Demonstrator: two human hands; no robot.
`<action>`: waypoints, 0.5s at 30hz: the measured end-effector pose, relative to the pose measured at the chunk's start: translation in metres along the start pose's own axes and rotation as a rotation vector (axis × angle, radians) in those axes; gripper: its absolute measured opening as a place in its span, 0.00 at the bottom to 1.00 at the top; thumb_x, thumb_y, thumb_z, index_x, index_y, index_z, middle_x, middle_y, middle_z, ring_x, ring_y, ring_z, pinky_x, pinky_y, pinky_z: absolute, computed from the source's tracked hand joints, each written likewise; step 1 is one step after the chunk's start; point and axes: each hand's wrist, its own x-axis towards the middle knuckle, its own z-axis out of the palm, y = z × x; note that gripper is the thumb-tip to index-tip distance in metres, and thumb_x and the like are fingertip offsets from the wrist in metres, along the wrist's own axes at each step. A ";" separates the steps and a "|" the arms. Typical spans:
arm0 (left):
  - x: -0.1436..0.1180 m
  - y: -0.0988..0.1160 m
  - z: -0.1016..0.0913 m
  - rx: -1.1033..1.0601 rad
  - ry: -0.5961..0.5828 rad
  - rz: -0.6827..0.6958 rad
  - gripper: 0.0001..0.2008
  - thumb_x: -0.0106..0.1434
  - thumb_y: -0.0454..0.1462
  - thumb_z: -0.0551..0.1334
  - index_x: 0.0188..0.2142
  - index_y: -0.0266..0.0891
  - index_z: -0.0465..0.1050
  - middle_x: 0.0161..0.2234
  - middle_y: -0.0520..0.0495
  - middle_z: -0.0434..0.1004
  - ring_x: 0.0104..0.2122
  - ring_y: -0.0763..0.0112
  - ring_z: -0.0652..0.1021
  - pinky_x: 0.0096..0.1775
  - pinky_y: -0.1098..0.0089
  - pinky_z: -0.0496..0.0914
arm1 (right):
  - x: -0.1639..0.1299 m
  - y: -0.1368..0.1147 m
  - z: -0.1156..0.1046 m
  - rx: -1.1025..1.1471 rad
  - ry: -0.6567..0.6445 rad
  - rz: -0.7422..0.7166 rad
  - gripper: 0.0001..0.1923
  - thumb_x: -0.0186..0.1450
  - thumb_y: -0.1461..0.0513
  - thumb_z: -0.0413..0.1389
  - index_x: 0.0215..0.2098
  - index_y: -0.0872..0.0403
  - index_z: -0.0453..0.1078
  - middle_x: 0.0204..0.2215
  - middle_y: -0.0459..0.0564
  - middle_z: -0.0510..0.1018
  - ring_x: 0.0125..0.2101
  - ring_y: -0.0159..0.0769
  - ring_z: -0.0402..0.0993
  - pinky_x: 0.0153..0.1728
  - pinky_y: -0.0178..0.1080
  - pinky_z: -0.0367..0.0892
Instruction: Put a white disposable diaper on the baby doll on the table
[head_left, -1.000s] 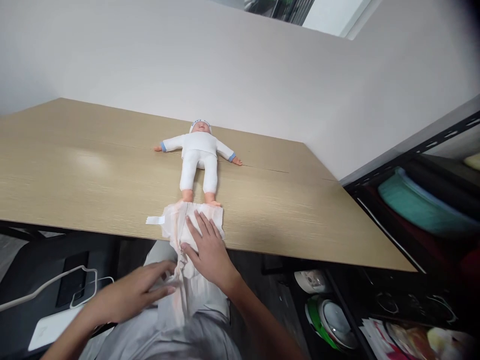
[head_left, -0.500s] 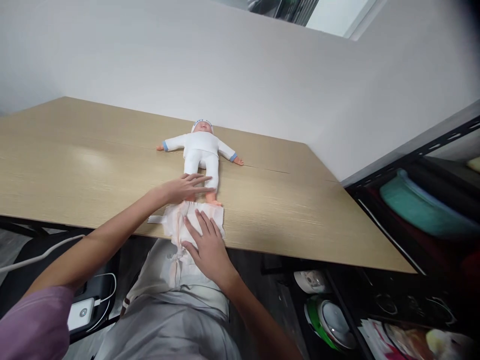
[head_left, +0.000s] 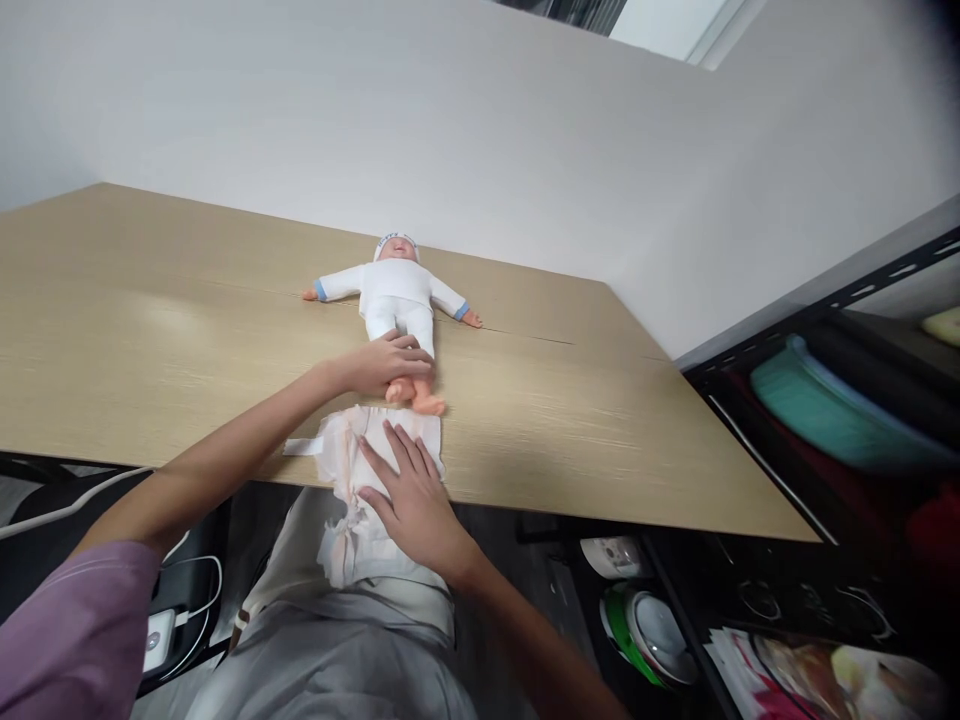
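Small plastic baby doll in white suit (head_left: 397,300) lies face-up mid tabletop (head_left: 150,330). Our left hand (head_left: 390,362) wrapped round its lower legs; light, stiff, ankles best hold. Our right hand (head_left: 409,490) flat, fingers spread, pinning soft crumpled white diaper (head_left: 352,450) at near edge.

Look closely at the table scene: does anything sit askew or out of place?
Yes. The diaper hangs half off the table edge, pinned only by the right hand. The left hand grips the doll by its legs.
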 end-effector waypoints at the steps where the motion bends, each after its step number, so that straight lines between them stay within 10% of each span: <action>1: 0.004 -0.002 -0.009 -0.055 0.027 -0.009 0.20 0.71 0.31 0.62 0.59 0.44 0.81 0.62 0.39 0.85 0.56 0.48 0.78 0.59 0.53 0.68 | 0.002 0.003 -0.002 0.011 -0.022 -0.007 0.38 0.83 0.46 0.56 0.86 0.39 0.53 0.87 0.54 0.48 0.86 0.52 0.46 0.83 0.64 0.53; 8: 0.026 -0.021 -0.078 -0.334 0.222 -0.152 0.21 0.70 0.39 0.68 0.61 0.44 0.81 0.55 0.42 0.85 0.55 0.53 0.80 0.56 0.57 0.72 | 0.037 0.019 -0.008 0.034 -0.043 -0.017 0.32 0.87 0.50 0.49 0.86 0.41 0.54 0.87 0.51 0.48 0.86 0.50 0.43 0.84 0.64 0.51; 15: 0.034 -0.039 -0.101 -0.395 0.329 -0.121 0.21 0.69 0.41 0.72 0.60 0.40 0.81 0.58 0.44 0.85 0.52 0.59 0.79 0.58 0.55 0.72 | 0.111 0.052 -0.005 -0.040 0.006 -0.018 0.32 0.87 0.52 0.47 0.86 0.45 0.56 0.86 0.53 0.52 0.86 0.51 0.46 0.84 0.63 0.49</action>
